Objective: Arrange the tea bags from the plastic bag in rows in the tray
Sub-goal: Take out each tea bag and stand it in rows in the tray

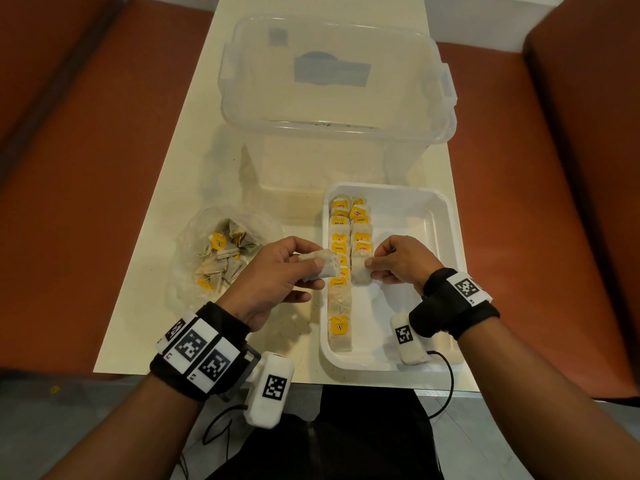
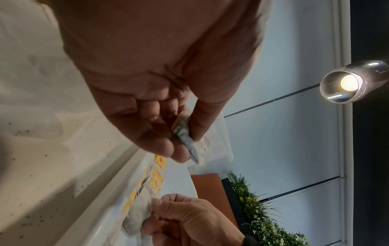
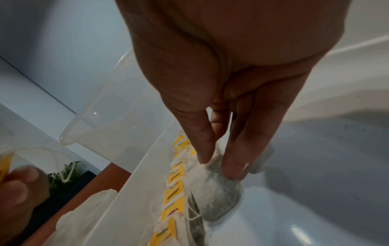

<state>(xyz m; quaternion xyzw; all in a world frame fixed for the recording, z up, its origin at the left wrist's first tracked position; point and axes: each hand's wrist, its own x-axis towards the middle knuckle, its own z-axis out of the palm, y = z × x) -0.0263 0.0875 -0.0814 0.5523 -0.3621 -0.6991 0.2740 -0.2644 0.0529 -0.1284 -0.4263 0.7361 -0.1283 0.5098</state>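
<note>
The white tray [image 1: 440, 202] stood on the pale counter [image 1: 145, 271], at the person's right. Tea bags with yellow tags lay in two rows along its left side: the left row [image 1: 339, 271] ran nearly the full length of the tray, and the second row [image 1: 360, 220] beside it reached only about halfway down.

The right hand [image 1: 398, 261] was inside the tray at the near end of the second row. Its thumb and fingers [image 3: 235, 159] pinched a grey tea bag [image 3: 216, 191], which touched the last bag of that row and rested against the tray floor.

The left hand [image 1: 277, 275] was held above the counter just left of the tray rim. Its thumb and curled fingers [image 2: 166, 143] gripped a second tea bag [image 1: 320, 268], clear of the surface and tilted toward the tray.

The crumpled clear plastic bag [image 1: 194, 258] lay open on the counter to the left, with a loose heap of tea bags [image 1: 225, 261] inside.

A large clear storage box [image 1: 332, 81] stood behind the tray and the bag. Red upholstered seating [image 1: 69, 168] flanked the counter on both sides.
</note>
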